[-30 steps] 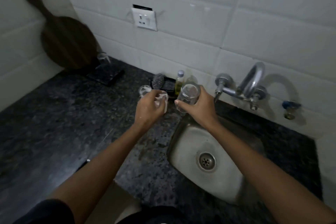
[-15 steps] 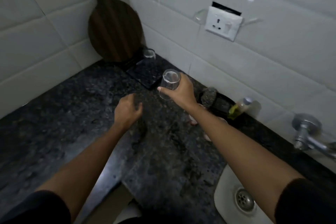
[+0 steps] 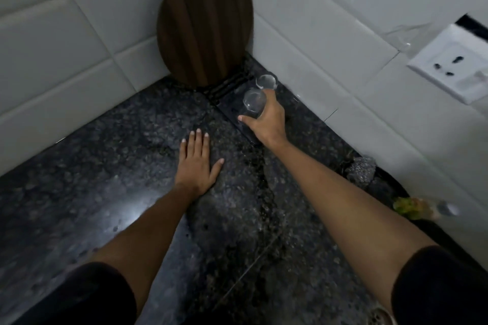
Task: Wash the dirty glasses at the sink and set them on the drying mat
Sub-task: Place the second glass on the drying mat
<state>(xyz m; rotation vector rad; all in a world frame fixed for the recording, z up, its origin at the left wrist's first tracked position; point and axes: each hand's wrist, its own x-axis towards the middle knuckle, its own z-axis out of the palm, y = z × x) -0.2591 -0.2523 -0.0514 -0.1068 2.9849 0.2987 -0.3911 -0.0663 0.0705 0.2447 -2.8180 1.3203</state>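
Two bare forearms in short black sleeves reach forward over a dark speckled stone counter. At the bottom right corner, a sliver of a sink drain shows. The left hand lies flat on the counter, palm down, fingers straight and spread, holding nothing. Along the right wall sit a grey scrubber and a blurred bottle with greenish contents. Farther on, the right hand grasps a clear glass from the side, over a dark mat; whether the glass touches the mat is unclear. Just beyond, a second glass stands on the mat. In the corner, a round wooden board leans against white tiles. A white wall socket is at right.
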